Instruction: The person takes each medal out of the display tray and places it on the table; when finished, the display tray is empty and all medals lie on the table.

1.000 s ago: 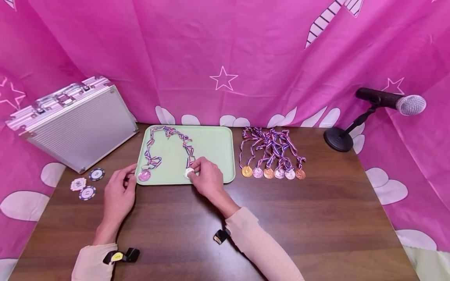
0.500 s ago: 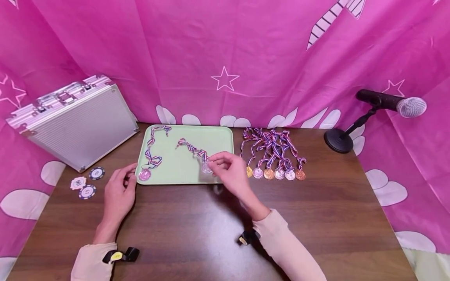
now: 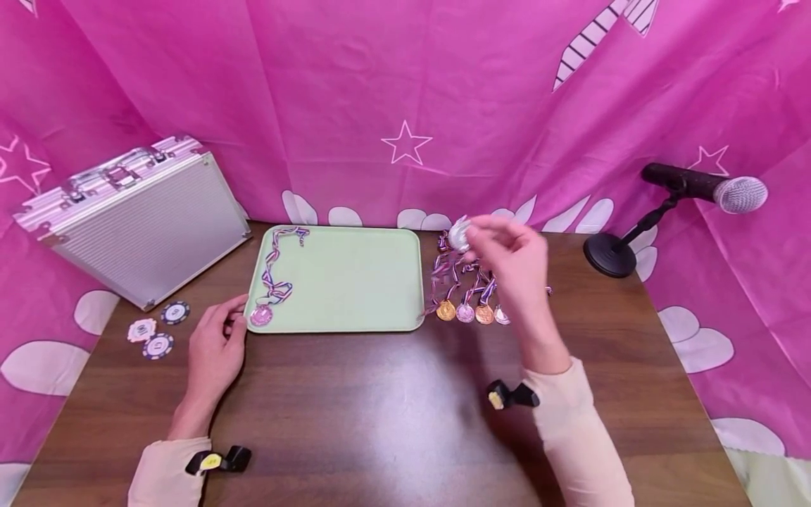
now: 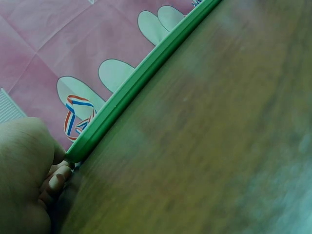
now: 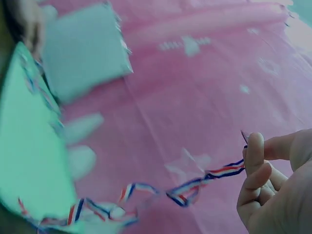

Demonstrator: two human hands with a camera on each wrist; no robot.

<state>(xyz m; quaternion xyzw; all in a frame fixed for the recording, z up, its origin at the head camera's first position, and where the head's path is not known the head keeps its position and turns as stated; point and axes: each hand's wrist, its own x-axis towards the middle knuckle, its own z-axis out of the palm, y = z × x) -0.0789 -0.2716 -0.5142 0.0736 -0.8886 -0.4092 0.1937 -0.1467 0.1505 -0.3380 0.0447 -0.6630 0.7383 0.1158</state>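
The left hand (image 3: 214,350) rests low at about 8 o'clock, fingers loosely curled, forearm running back toward 7 o'clock. The right hand (image 3: 514,262) is raised at about 1 o'clock, blurred, fingertips (image 5: 255,146) pinched together, its sleeved forearm slanting down toward 5 o'clock.

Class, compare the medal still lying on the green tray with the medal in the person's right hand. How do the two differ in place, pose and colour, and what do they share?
The medal on the tray lies flat at the green tray's near left corner; the held medal is raised above the table, pinched by the right hand.
The tray medal looks pinkish; the held one looks silvery, though blurred.
The tray medal's ribbon rests on the tray; the held one's ribbon hangs down.
Both have red, white and blue striped ribbons.
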